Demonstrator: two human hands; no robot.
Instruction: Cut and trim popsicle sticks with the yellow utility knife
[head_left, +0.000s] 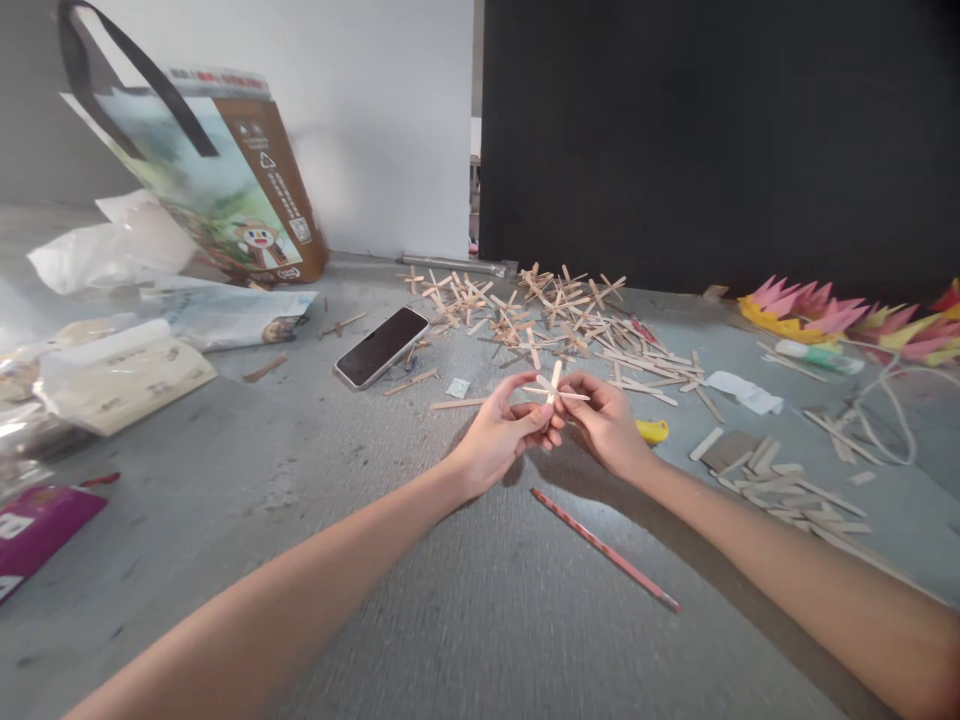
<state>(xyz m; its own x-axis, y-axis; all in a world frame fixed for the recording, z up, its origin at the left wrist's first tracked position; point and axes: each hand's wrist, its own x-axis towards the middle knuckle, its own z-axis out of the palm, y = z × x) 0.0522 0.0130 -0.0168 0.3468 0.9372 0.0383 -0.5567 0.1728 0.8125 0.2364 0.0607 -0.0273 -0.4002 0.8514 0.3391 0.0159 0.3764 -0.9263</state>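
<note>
My left hand (501, 430) and my right hand (604, 420) meet above the grey floor (465, 600), both pinched on a small star of crossed wooden sticks (555, 388). The sticks stand up between my fingertips. Behind them lies a wide scatter of similar crossed stick pieces (540, 305). A red pencil (604, 548) lies on the floor just below my hands. A small yellow object (652, 431) sits right of my right hand.
A phone (381, 346) lies face up to the left. A printed shopping bag (225, 185) and plastic packets (112, 370) fill the far left. Loose flat sticks (780, 490), a glue tube (817, 355) and pink and yellow paper flowers (825, 305) are at right.
</note>
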